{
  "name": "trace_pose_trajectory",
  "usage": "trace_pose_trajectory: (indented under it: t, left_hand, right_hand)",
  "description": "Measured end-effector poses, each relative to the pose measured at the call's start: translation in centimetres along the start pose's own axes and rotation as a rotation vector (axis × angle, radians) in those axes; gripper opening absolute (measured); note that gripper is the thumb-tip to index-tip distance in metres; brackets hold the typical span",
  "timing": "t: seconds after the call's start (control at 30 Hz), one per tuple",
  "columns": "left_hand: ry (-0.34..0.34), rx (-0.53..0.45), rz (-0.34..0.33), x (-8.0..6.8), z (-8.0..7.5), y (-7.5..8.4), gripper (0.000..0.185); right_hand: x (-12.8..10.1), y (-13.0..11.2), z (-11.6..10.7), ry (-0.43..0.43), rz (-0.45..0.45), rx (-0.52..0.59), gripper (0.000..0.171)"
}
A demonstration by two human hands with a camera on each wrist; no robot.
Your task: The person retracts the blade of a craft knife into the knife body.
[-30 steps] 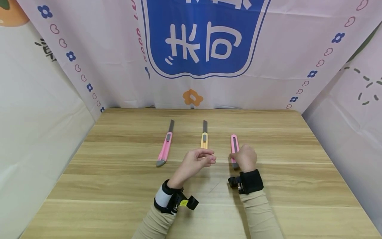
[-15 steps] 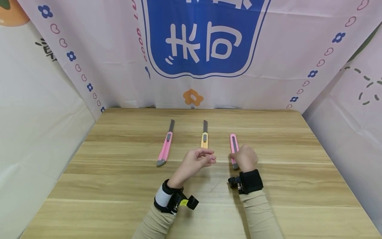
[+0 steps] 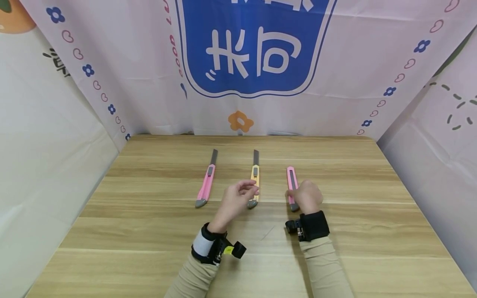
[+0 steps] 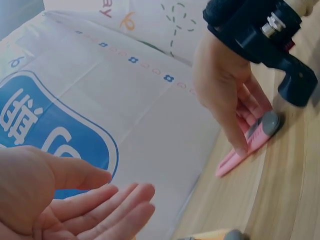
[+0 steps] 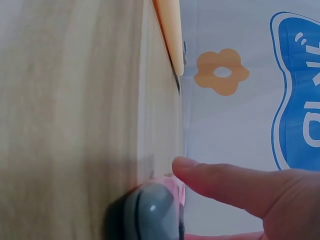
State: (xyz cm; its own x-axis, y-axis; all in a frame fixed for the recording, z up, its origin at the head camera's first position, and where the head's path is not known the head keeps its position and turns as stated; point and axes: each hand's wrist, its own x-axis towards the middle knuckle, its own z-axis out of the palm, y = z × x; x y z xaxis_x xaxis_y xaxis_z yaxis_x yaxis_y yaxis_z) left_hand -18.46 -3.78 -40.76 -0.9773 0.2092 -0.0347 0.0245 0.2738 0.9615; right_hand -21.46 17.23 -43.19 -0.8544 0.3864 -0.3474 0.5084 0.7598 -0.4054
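Observation:
Three utility knives lie side by side on the wooden table [image 3: 149, 236]. The left pink knife [image 3: 206, 186] and the middle yellow knife [image 3: 255, 173] have their blades out. The right pink knife [image 3: 291, 179] shows no blade. My right hand [image 3: 292, 195] grips the near end of that right pink knife [image 4: 250, 145]; its grey end cap [image 5: 150, 212] lies under a finger [image 5: 235, 187]. My left hand [image 3: 250, 190] hovers over the yellow knife's near half with relaxed fingers [image 4: 115, 200] and holds nothing.
A printed cloth backdrop [image 3: 257, 54] hangs along the table's far edge, and white cloth walls close in both sides. Bare wood stretches in front of the knives and to their right.
My left hand has moved left and forward, from between the yellow and right pink knives to over the yellow knife. The right hand has stayed on the right pink knife.

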Motion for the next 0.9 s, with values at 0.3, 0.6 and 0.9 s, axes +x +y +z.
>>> trace_pose_trajectory:
  t: [0.3, 0.6, 0.9]
  left_hand:
    - [0.093, 0.110, 0.006, 0.6, 0.0, -1.1, 0.034]
    - [0.144, 0.250, -0.012, 1.0, 1.2, -3.0, 0.048]
    - [0.240, 0.412, 0.022, 1.1, 2.8, -4.8, 0.058]
  right_hand:
    - [-0.7, 0.3, -1.0, 0.072, -0.097, 0.036, 0.055]
    - [-2.1, 0.5, -3.0, 0.062, -0.180, 0.146, 0.046]
    - [-3.7, 0.0, -4.5, 0.069, -0.277, 0.189, 0.044]
